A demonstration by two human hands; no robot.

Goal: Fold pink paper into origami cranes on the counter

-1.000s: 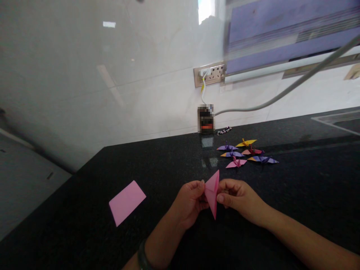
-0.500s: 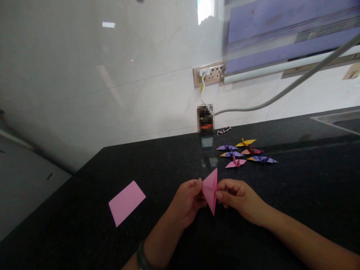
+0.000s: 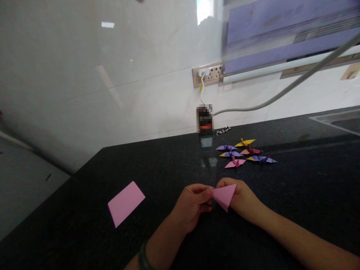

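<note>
A folded piece of pink origami paper (image 3: 225,195) is held between my two hands above the dark countertop. My left hand (image 3: 194,204) pinches its narrow left tip between thumb and fingers. Behind the paper's wide end, my right hand (image 3: 243,197) is closed on it; its fingertips are partly hidden by the paper. Off to the left lies a flat pink sheet stack (image 3: 126,203). Beyond my hands several finished paper cranes rest on the counter, among them a pink crane (image 3: 235,162), a yellow crane (image 3: 245,143) and a purple crane (image 3: 262,159).
At the wall stands a small blurred box (image 3: 205,119), with a beaded string (image 3: 223,131) beside it. A grey cable (image 3: 253,109) runs to the upper right. A wall socket (image 3: 208,74) holds a white plug. The counter's (image 3: 84,180) left edge slopes toward me.
The pink paper has turned from an upright spread triangle to a narrower shape pointing left. My right hand has shifted behind it, and my left hand has moved slightly right.
</note>
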